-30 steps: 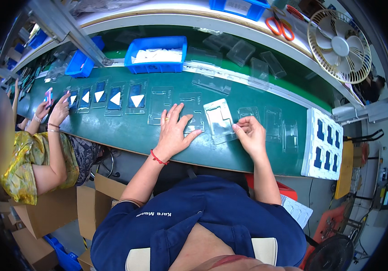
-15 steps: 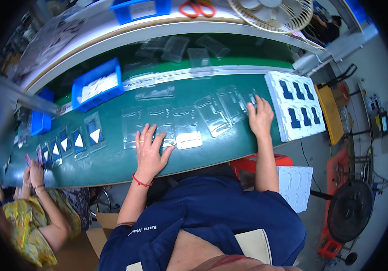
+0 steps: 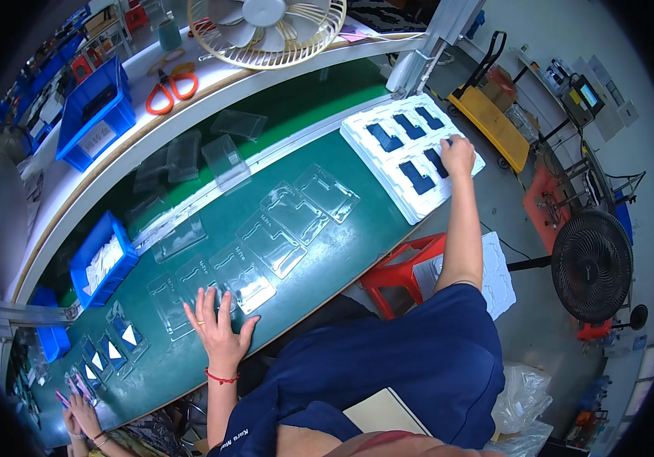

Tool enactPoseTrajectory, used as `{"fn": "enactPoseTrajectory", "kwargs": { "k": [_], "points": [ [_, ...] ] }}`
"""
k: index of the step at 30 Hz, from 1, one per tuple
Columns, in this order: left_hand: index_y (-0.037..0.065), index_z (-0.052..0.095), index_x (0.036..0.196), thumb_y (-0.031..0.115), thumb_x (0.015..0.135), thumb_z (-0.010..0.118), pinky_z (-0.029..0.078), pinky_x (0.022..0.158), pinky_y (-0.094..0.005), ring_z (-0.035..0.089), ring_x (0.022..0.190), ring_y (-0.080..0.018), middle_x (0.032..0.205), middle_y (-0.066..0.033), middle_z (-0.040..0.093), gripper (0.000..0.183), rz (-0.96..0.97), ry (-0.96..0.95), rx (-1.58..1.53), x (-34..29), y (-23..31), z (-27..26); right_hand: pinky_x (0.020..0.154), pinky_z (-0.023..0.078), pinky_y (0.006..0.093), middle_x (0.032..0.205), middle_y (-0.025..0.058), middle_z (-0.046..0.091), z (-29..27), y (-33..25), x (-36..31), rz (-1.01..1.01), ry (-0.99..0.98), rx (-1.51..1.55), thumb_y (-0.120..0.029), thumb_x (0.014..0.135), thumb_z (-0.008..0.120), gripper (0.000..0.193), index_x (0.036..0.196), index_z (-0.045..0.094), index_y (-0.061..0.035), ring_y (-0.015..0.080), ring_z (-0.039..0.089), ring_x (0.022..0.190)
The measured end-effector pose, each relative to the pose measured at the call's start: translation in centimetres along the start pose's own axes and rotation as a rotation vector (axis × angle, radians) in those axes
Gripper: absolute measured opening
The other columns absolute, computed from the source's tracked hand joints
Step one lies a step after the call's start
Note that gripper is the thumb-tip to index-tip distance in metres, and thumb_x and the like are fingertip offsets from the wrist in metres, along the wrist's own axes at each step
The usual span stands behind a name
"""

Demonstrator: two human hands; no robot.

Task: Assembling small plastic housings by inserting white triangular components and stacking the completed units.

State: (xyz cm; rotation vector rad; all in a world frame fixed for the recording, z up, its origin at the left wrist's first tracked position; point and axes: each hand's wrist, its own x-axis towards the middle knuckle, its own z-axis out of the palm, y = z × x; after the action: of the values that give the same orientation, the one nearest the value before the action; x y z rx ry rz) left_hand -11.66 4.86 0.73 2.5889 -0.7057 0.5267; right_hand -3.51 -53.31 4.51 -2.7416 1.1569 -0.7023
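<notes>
My left hand [image 3: 220,327] lies with fingers spread over the near edge of a row of clear plastic blister trays [image 3: 270,244] on the green table [image 3: 327,282]. My right hand [image 3: 458,156] reaches to the white moulded tray [image 3: 395,183] at the table's right end. Its fingers are bent together at a dark flat piece [image 3: 446,142], mostly hidden beneath them. Other dark flat pieces [image 3: 417,177] sit in the white tray's pockets in two rows.
At the left stands a blue bin [image 3: 105,259] of white pieces. Packed blister trays [image 3: 125,333] lie near a co-worker's hands [image 3: 82,415]. The shelf holds orange-handled scissors [image 3: 171,91] and a fan [image 3: 266,30]. A red stool [image 3: 388,278] stands below the table edge.
The view has swung to the right. My right hand has moved from the blister trays to the white tray, at a dark piece there. My left hand stays spread over the blister trays.
</notes>
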Motion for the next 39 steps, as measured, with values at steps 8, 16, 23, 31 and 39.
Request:
{"fn": "enactPoseTrajectory", "kwargs": {
  "k": [8, 16, 23, 31, 39],
  "points": [
    [0.005, 0.050, 0.125, 0.029, 0.068, 0.080, 0.027, 0.106, -0.0566, 0.044, 0.123, -0.0378, 0.126, -0.0175, 0.050, 0.069, 0.057, 0.022, -0.064, 0.8, 0.8, 1.1, 0.104, 0.030, 0.0423, 0.127, 0.0227, 0.047, 1.2, 2.1, 3.2, 0.169, -0.220, -0.187, -0.059, 0.076, 0.064, 0.076, 0.116, 0.059, 0.0053, 0.0381, 0.038, 0.125],
    [0.004, 0.051, 0.123, 0.018, 0.069, 0.079, 0.032, 0.104, -0.0538, 0.047, 0.120, -0.0387, 0.125, -0.0185, 0.051, 0.062, 0.068, 0.061, -0.062, 1.1, 0.6, 1.5, 0.086, 0.042, 0.0413, 0.094, 0.0204, 0.068, -2.0, -0.7, 3.0, 0.085, -0.101, -0.296, -0.054, 0.072, 0.072, 0.064, 0.105, 0.053, -0.0032, 0.0299, 0.066, 0.093],
    [0.003, 0.055, 0.116, 0.010, 0.071, 0.075, 0.039, 0.097, -0.0497, 0.050, 0.113, -0.0386, 0.120, -0.0188, 0.052, 0.050, 0.020, 0.128, -0.147, 0.9, 0.2, 1.5, 0.098, 0.036, 0.0453, 0.121, 0.0210, 0.053, 0.2, -3.2, -1.0, -0.013, -0.298, -0.176, -0.074, 0.066, 0.063, 0.089, 0.106, 0.066, 0.0054, 0.0356, 0.045, 0.117],
    [0.001, 0.058, 0.111, 0.006, 0.071, 0.073, 0.046, 0.086, -0.0423, 0.056, 0.102, -0.0364, 0.116, -0.0195, 0.055, 0.043, -0.026, 0.214, -0.159, 0.5, 0.0, 1.3, 0.074, 0.051, 0.0459, 0.094, 0.0225, 0.067, 0.0, -2.4, -1.7, -0.099, -0.046, -0.182, -0.064, 0.059, 0.075, 0.083, 0.108, 0.057, 0.0005, 0.0384, 0.065, 0.088],
    [0.003, 0.064, 0.096, 0.007, 0.071, 0.072, 0.049, 0.083, -0.0390, 0.058, 0.098, -0.0321, 0.111, -0.0167, 0.057, 0.026, -0.001, 0.232, -0.223, 0.4, 0.0, 1.2, 0.078, 0.049, 0.0502, 0.099, 0.0282, 0.063, 1.1, -5.4, -5.8, -0.102, -0.109, -0.127, -0.068, 0.070, 0.064, 0.079, 0.091, 0.065, 0.0076, 0.0429, 0.061, 0.093]
  ]
}}
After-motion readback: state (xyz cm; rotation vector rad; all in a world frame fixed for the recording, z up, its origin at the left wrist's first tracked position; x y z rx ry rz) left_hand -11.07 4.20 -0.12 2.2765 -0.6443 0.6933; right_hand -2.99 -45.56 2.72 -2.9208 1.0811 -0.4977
